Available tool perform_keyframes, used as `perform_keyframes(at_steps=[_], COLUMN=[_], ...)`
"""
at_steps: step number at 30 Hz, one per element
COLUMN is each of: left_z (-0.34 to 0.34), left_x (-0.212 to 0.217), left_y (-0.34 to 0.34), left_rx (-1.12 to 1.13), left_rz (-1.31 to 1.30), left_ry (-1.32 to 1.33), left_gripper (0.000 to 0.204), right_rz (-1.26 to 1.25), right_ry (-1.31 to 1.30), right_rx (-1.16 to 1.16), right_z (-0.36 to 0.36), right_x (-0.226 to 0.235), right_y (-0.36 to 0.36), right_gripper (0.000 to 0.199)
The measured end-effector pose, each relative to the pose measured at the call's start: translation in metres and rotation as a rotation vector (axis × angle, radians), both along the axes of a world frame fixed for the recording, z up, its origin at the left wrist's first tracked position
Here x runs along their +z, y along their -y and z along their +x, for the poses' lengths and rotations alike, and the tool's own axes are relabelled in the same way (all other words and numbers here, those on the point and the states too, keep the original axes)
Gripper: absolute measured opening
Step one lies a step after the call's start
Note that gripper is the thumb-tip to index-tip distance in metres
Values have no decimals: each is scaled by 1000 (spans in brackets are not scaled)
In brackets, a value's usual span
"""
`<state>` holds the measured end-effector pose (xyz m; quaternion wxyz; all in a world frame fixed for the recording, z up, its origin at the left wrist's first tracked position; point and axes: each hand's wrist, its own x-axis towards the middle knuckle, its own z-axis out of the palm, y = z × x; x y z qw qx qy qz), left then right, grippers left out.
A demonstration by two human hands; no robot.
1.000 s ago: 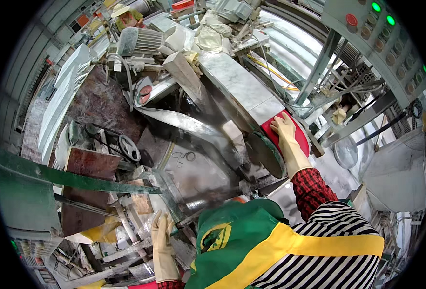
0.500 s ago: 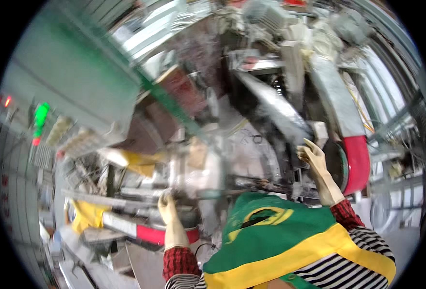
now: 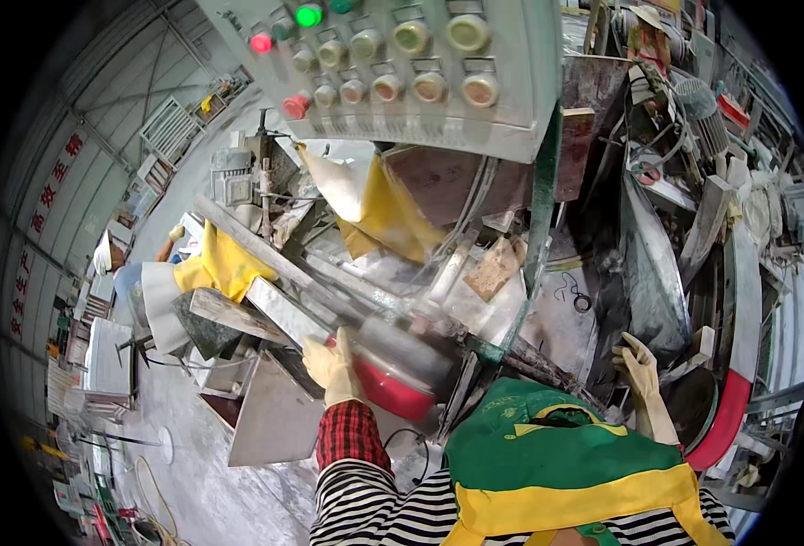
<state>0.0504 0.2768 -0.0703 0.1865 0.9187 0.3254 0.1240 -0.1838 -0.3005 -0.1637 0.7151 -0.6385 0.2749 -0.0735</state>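
Observation:
My left hand [image 3: 333,367], in a cream rubber glove, is at the red rounded end [image 3: 391,389] of a long white guard [image 3: 285,309]. Its fingers are apart and hold nothing; whether they touch the guard I cannot tell. A grey roller [image 3: 406,350], blurred, sits just right of it. My right hand [image 3: 637,364], gloved alike, hovers with loosely bent, parted fingers below a grey sheet-metal blade-like cover [image 3: 652,282]. Nothing shows in that hand. To its right curves a second white guard with a red end [image 3: 722,423].
A grey control panel [image 3: 502,118] with several round buttons hangs overhead, one green lamp lit. Yellow cloths [image 3: 224,264] drape over the machine frame. A green post [image 3: 547,200] stands between my hands. Another person [image 3: 138,282] is at far left. Boards [image 3: 270,419] lean below the left guard.
My view has swung left, bringing the control panel to the top and the floor into sight. Both gloved hands stay apart; the right one now sits lower, beside the metal cover.

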Motion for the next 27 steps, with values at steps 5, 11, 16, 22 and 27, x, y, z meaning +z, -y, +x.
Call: perform_keyframes(at_steps=[5, 11, 16, 22, 27], left_z=[18, 26, 24, -3, -40], left_x=[-3, -11, -25, -18, -52], left_y=[-22, -29, -27, -5, -1], left_rx=[-15, -2, 2, 23, 8], left_rz=[-49, -72, -8, -114, -194], left_ry=[-78, -36, 80, 64, 264], left_gripper=[96, 92, 84, 85, 87], right_rz=[-58, -68, -67, -83, -248], right_ry=[22, -42, -65, -24, 21], right_rx=[50, 61, 59, 88, 161], right_z=[4, 1, 3, -4, -10], right_x=[-2, 7, 11, -14, -46], right_y=[-14, -29, -41, -42, -36], right_gripper=[46, 45, 43, 43, 41])
